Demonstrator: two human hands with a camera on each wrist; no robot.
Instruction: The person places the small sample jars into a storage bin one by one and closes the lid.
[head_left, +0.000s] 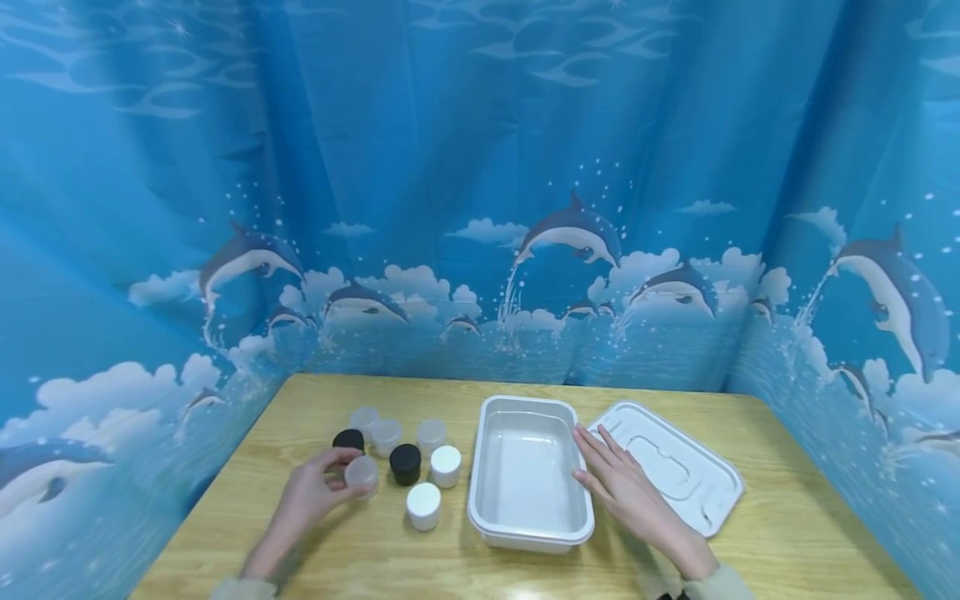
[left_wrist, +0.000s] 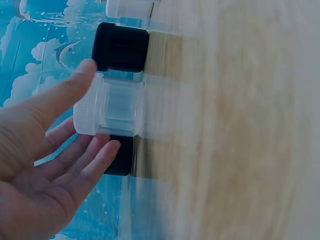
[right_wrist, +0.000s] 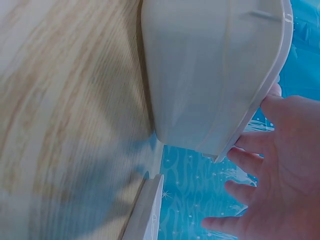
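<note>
On the left of the table, my left hand (head_left: 311,492) holds a small clear plastic jar (head_left: 362,473) with a frosted lid, thumb on one side and fingers on the other. In the left wrist view the jar (left_wrist: 112,107) stands upright at table level, a black jar (left_wrist: 122,47) beyond the thumb and another partly hidden behind the fingers. My right hand (head_left: 626,483), fingers straight and spread, touches the right rim of a white rectangular container (head_left: 483,467). The container has no lid on, and its inside shows bare. Thumb and fingers meet its rim in the right wrist view.
Near the left hand stand a black-lidded jar (head_left: 405,463), a white jar (head_left: 446,467), a nearer white jar (head_left: 423,507) and several clear jars (head_left: 386,437). The container's white lid (head_left: 675,475) lies on the wooden table (head_left: 360,558) at right. A dolphin-print curtain (head_left: 480,208) encloses the table.
</note>
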